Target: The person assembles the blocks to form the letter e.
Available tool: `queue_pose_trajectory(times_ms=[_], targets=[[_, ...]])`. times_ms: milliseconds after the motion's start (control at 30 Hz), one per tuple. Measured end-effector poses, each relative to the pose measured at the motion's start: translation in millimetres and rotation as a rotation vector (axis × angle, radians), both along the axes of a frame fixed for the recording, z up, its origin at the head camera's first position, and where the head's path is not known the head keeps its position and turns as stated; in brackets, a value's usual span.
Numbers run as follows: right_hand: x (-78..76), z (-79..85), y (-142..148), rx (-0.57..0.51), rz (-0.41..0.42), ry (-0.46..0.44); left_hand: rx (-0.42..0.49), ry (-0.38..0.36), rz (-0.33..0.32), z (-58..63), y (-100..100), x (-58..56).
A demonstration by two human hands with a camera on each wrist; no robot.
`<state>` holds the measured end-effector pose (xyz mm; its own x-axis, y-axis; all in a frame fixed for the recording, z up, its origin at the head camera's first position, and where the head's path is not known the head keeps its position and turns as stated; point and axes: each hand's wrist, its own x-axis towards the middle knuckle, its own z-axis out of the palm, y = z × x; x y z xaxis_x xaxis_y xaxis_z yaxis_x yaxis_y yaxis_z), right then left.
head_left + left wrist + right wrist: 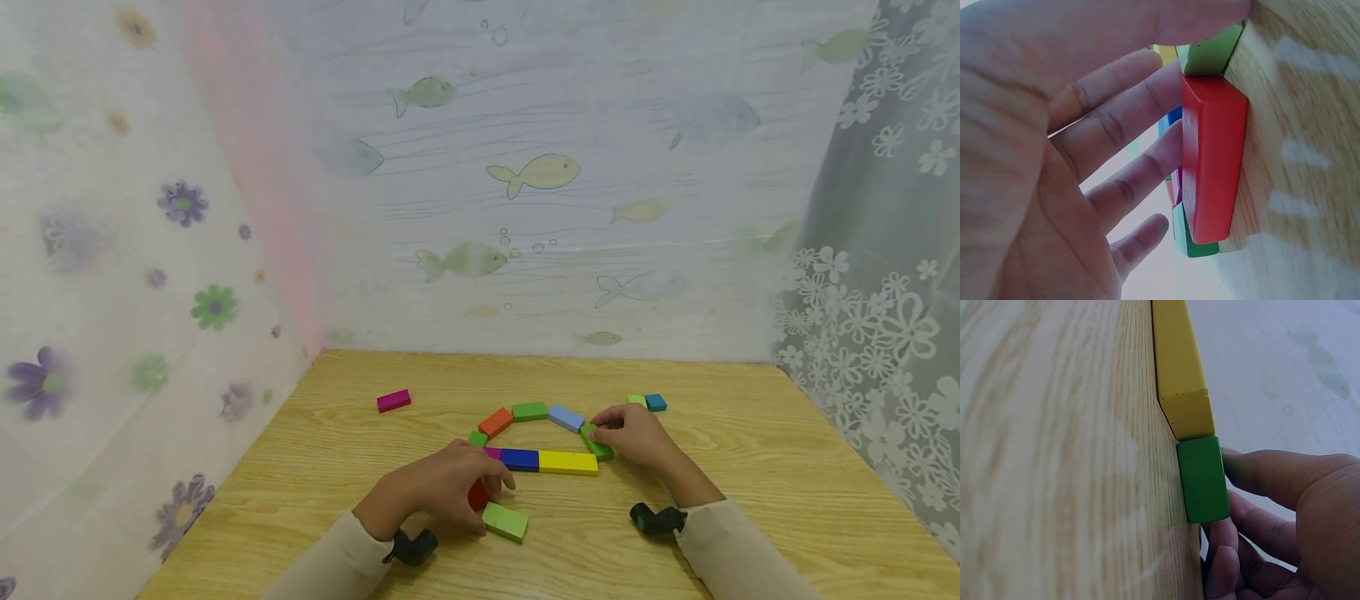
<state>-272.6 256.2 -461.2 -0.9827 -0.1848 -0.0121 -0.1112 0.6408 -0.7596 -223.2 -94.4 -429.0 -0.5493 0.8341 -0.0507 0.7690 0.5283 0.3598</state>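
My right hand [639, 435] pinches a green block [601, 448] between thumb and fingers, at the right end of an arch of blocks. In the right wrist view, this green block [1204, 481] meets the end of a yellow block [1179, 356]. My left hand [442, 485] spreads loosely over a red block [1216, 165], its fingertips behind that block. Its thumb reaches over a light green block [506, 522], which touches the red block's end. A straight row holds a magenta block, mostly hidden, a blue block [520, 460] and a yellow block.
The arch continues with a light blue block [566, 417], a green block [529, 412], an orange block [496, 423] and a small green block [477, 438]. A magenta block [393, 401] lies far left; light green and teal blocks [656, 402] lie behind my right hand.
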Motion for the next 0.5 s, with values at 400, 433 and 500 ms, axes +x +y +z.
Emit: queue_pose_trajectory(times_ms=[400,433,500], targets=[[-0.7,-1.3,1.0,0.009,-0.010,0.002,0.160,-0.070,-0.018,5.6,-5.2,-7.2],[-0.5,-1.5,0.9,0.009,-0.008,0.004,0.169,-0.079,-0.001,6.2,-7.0,-7.9],[0.1,-1.4,0.0,0.005,-0.009,0.005,0.180,-0.090,0.034,7.6,-10.8,-9.9]])
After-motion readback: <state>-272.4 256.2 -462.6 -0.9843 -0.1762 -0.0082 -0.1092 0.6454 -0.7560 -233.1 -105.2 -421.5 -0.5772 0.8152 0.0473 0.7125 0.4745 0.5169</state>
